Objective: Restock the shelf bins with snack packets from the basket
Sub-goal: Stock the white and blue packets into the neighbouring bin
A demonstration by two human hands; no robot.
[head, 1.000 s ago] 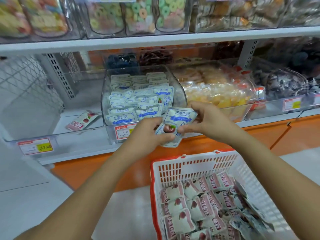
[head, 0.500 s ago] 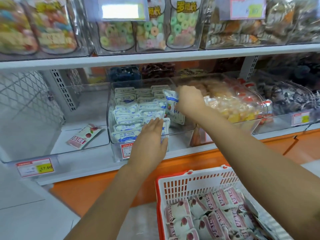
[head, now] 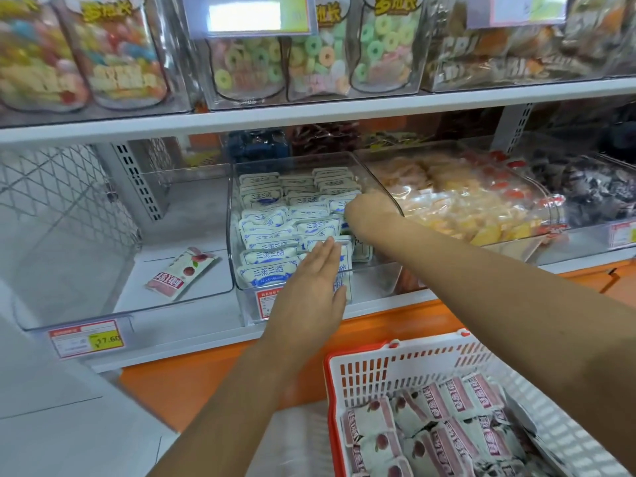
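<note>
"Left hand (head: 311, 287) lies flat, fingers straight and together, pressed against the front row of blue-and-white packets (head: 272, 242) in the clear bin (head: 378, 280). Right hand (head: 370, 210) reaches deeper into the same bin, its back toward me."

"Is it holding one?"

"I cannot tell. Its fingers are hidden behind the back of the hand, down among the packets."

"And the stock to go in?"

"Pink-labelled packets (head: 447, 404) lie heaped in the basket (head: 395, 373), just below the shelf and under my right forearm. A lone pink packet (head: 182, 270) lies by itself in the neighbouring bin (head: 103, 304) on the left."

"How will they handle?"

"Light, I judge, and soft. They look like small puffy pouches of glossy film, likely slippery against each other, so a standing row would topple easily. A flat palm braces it well. I would pinch each one by its crimped end seal, or lightly across the two flat faces. I wouldn't squeeze hard, since whatever is inside may squash."
</note>
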